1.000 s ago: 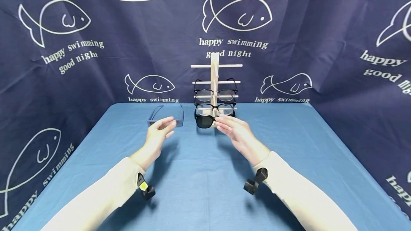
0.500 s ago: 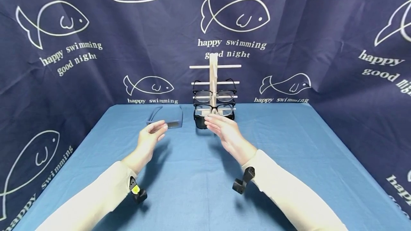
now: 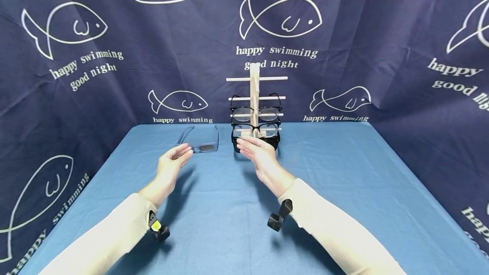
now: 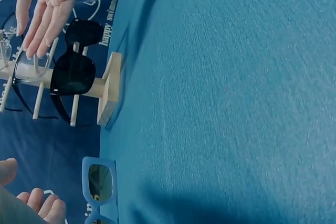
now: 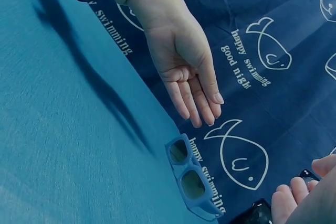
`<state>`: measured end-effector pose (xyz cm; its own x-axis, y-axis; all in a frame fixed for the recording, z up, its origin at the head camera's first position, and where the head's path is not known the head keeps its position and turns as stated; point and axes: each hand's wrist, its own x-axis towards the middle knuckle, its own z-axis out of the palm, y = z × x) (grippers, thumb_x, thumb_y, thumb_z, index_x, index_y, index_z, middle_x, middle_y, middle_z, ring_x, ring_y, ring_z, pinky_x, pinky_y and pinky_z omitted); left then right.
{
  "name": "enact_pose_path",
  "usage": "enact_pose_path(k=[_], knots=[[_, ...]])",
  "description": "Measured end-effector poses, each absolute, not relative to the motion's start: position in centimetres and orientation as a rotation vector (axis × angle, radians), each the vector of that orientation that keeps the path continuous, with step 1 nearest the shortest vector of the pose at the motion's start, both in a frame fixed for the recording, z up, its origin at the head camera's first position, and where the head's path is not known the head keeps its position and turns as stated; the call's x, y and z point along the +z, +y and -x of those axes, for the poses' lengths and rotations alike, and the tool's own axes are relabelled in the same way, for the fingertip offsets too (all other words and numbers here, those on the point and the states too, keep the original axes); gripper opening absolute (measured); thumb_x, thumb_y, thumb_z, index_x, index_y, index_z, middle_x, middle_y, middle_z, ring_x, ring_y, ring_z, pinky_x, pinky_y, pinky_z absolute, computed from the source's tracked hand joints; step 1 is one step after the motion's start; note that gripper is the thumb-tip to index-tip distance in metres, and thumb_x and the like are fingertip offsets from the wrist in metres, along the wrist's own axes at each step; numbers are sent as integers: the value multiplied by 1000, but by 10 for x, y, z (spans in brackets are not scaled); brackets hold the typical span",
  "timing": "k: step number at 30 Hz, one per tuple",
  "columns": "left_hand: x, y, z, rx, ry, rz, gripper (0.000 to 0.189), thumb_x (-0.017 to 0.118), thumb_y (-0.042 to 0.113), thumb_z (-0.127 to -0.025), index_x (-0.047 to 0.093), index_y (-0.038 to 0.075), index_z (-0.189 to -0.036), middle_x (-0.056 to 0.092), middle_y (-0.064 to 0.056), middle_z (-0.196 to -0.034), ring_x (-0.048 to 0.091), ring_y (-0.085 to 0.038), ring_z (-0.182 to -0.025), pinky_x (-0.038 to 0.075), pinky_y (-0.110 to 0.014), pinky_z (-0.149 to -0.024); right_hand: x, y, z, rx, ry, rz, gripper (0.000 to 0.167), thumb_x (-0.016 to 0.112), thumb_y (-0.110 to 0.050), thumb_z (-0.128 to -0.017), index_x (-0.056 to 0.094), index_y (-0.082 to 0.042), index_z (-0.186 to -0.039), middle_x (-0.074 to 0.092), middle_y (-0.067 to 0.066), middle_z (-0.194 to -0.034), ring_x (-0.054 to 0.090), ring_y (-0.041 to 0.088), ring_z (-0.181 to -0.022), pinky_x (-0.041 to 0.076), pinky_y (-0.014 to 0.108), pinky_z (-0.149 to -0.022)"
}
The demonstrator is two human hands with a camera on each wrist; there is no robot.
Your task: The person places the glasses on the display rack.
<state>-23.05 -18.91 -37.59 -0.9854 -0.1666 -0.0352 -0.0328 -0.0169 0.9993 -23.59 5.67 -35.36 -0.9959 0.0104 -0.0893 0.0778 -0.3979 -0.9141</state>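
My left hand hovers above the cloth, fingers loosely bent and holding nothing. Just beyond its fingertips lie blue-framed sunglasses with dark lenses, temples pointing back; the hand hides their left part in the head view. My right hand is raised in front of a wooden glasses rack, fingers fairly straight with nothing in them. On the rack hang two pairs of clear-lens black glasses, upper eyeglasses and lower eyeglasses. Below them are black sunglasses, partly hidden by my right hand in the head view.
A blue cloth covers the table. Behind and beside it hangs a navy curtain with white fish drawings and lettering. The rack's top peg carries no glasses. A small black camera sits on my left wrist.
Both hands have moved left and slightly nearer to me. More of the blue sunglasses shows in the head view, while my right hand now covers more of the black sunglasses. No glasses have moved.
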Motion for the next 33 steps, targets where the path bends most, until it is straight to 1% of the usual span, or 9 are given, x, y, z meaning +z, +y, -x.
enact_pose_path(k=[4, 7, 9, 14, 20, 23, 29, 31, 33], knots=[[-377, -192, 230, -2155, -2135, -224, 50, 67, 7, -91, 50, -1, -137, 69, 20, -93, 63, 10, -92, 53, -11, -90, -357, 53, 237, -2624, 1681, -123, 37, 63, 2, -90, 58, 10, -125, 71, 14, -111, 70, 15, -94, 47, 43, -107], [-377, -194, 229, -2150, -2133, -236, 50, 66, 7, -91, 50, -1, -138, 68, 20, -92, 63, 10, -92, 53, -12, -90, -358, 51, 238, -2637, 1672, -128, 36, 64, 2, -89, 58, 10, -124, 72, 12, -108, 70, 16, -95, 47, 43, -107], [-378, -195, 228, -2151, -2129, -244, 51, 67, 8, -91, 49, -1, -138, 67, 20, -92, 63, 9, -93, 53, -12, -90, -358, 49, 238, -2636, 1678, -117, 36, 63, 2, -90, 58, 10, -125, 71, 15, -112, 69, 17, -96, 49, 42, -106], [-379, -197, 228, -2160, -2126, -255, 54, 67, 10, -91, 47, -2, -140, 66, 22, -90, 63, 9, -91, 51, -21, -99, -360, 45, 239, -2627, 1689, -109, 37, 62, 1, -91, 57, 9, -127, 63, 23, -124, 69, 16, -97, 55, 34, -97], [-379, -200, 226, -2147, -2159, -306, 51, 66, 10, -92, 49, 0, -139, 65, 22, -93, 62, 11, -87, 49, -25, -104, -364, 39, 238, -2626, 1692, -123, 38, 63, 0, -90, 57, 9, -127, 66, 20, -119, 69, 12, -93, 51, 40, -104], [-379, -201, 225, -2127, -2186, -316, 52, 66, 14, -93, 48, 0, -140, 65, 21, -97, 61, 11, -87, 51, -20, -99, -366, 35, 238, -2610, 1727, -96, 38, 64, 0, -89, 59, 9, -125, 68, 19, -117, 69, 14, -96, 50, 41, -105], [-378, -204, 226, -2130, -2183, -304, 53, 64, 12, -93, 46, -2, -141, 64, 23, -93, 60, 12, -86, 51, -7, -83, -368, 27, 238, -2578, 1785, -89, 34, 66, -2, -88, 63, 5, -122, 65, 21, -121, 68, 20, -105, 50, 40, -104], [-379, -205, 226, -2127, -2179, -314, 52, 64, 11, -93, 47, -2, -140, 64, 25, -90, 60, 13, -87, 51, -7, -85, -369, 24, 239, -2574, 1792, -89, 35, 67, -2, -88, 63, 5, -122, 64, 21, -121, 67, 23, -108, 51, 39, -104], [-380, -206, 226, -2095, -2190, -334, 51, 65, 11, -93, 48, -1, -140, 68, 20, -98, 58, 13, -88, 50, -7, -87, -371, 19, 240, -2576, 1798, -87, 35, 66, -2, -89, 63, 6, -122, 64, 22, -121, 66, 25, -110, 51, 39, -104]])
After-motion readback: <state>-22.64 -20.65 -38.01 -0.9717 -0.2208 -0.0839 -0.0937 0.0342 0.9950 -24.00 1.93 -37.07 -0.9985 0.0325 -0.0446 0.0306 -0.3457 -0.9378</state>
